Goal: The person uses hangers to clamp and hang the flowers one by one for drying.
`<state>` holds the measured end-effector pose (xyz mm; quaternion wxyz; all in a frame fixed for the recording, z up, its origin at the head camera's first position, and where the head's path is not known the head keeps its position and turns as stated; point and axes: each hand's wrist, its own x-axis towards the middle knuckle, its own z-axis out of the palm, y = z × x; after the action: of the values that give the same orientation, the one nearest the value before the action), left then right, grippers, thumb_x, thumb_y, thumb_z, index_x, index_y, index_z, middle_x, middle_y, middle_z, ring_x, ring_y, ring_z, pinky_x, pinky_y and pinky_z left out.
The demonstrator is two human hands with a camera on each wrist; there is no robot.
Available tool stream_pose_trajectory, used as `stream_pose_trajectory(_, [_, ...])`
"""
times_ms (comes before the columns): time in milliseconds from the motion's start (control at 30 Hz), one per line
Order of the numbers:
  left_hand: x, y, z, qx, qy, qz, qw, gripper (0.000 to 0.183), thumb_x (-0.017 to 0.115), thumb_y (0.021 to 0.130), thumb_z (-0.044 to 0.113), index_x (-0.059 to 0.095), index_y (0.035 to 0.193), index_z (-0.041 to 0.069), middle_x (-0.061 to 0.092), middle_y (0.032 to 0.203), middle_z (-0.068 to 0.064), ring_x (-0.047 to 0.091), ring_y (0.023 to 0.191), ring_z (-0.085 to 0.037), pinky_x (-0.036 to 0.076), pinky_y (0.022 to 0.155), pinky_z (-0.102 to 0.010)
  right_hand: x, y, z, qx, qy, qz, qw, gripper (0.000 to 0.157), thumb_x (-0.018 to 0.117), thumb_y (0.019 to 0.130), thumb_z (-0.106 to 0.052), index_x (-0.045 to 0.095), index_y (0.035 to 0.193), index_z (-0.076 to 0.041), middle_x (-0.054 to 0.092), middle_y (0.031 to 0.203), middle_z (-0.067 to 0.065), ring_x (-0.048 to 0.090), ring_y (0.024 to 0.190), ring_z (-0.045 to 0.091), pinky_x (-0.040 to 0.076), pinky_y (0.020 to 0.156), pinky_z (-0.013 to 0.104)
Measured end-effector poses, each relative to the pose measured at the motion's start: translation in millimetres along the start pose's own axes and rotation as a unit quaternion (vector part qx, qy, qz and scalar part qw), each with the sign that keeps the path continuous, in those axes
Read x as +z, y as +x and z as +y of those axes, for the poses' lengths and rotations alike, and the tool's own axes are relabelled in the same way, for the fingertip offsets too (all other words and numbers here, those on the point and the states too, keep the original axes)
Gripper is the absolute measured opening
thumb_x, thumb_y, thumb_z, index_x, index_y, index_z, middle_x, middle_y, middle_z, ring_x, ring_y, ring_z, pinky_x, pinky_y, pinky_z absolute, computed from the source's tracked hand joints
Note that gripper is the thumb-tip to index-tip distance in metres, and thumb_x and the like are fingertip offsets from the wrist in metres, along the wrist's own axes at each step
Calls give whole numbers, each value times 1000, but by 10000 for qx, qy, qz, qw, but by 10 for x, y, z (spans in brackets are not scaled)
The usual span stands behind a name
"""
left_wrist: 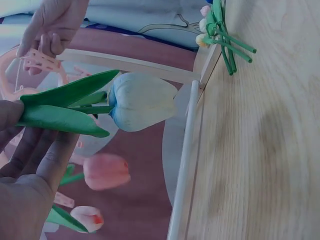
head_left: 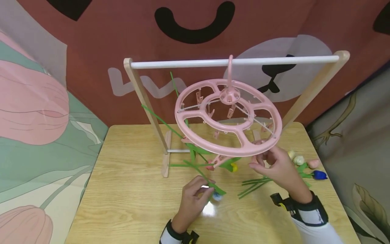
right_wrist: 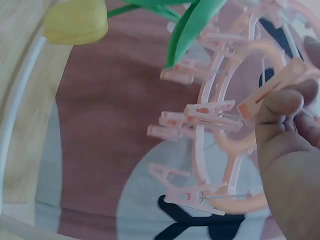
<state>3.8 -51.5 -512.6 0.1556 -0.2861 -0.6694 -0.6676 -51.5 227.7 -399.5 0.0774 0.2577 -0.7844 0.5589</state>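
Observation:
My left hand (head_left: 195, 196) holds an artificial tulip by its green stem and leaves; its pale blue-white bloom (left_wrist: 142, 101) points away from the fingers in the left wrist view. At the near right rim of a round pink clip hanger (head_left: 230, 96), my right hand (head_left: 278, 169) pinches a pink clothespin (right_wrist: 272, 90) between thumb and fingers. A yellow tulip (right_wrist: 77, 20), a pink tulip (left_wrist: 106, 171) and a pinkish-white tulip (left_wrist: 86, 220) hang from the hanger, blooms lowest in the wrist views. Other clothespins (right_wrist: 212, 115) dangle from its rings.
The hanger hooks over the white bar (head_left: 182, 63) of a wooden-legged rack (head_left: 313, 89) on the table (head_left: 128, 203). Several more tulips lie at the right, including a blue one (head_left: 320, 175), their stems (head_left: 253, 186) pointing left. A printed cloth (head_left: 97, 78) stands behind.

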Motion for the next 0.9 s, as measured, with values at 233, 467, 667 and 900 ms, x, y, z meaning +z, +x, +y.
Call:
stream_pose_trajectory(233, [-28,24,38,-73,20,42,10000,18,68,87,-19,68,102,-8,68,101,-26,74,96,-31,66,75,-35,190,-10,-177,-356,-771,-34,9964,45,85,74,13,60,104,-10,55,75,-11,50,63,4,45,52,18])
stream_pose_trajectory(467, [-5,106,19,-380,-20,174,9991,18,68,91,-14,69,108,-8,69,104,-26,74,94,-35,65,80,-36,430,-21,-216,-746,-609,187,9952,40,91,76,-5,68,109,-4,68,83,-2,64,75,6,58,73,16])
stream_pose_trajectory(667, [22,187,-59,-704,-72,339,9969,16,69,92,-11,69,107,-7,69,108,-27,74,97,-30,64,84,-35,600,5,-243,-411,550,82,9976,54,83,69,22,65,118,7,72,94,12,72,86,8,64,75,24])
stream_pose_trajectory(900, [34,298,-108,-975,-9,567,9936,17,70,94,-4,71,111,-5,71,106,-22,73,97,-20,64,83,-33,741,63,-247,-87,1630,98,9865,55,76,77,22,62,127,4,72,114,-1,74,93,11,65,76,31])
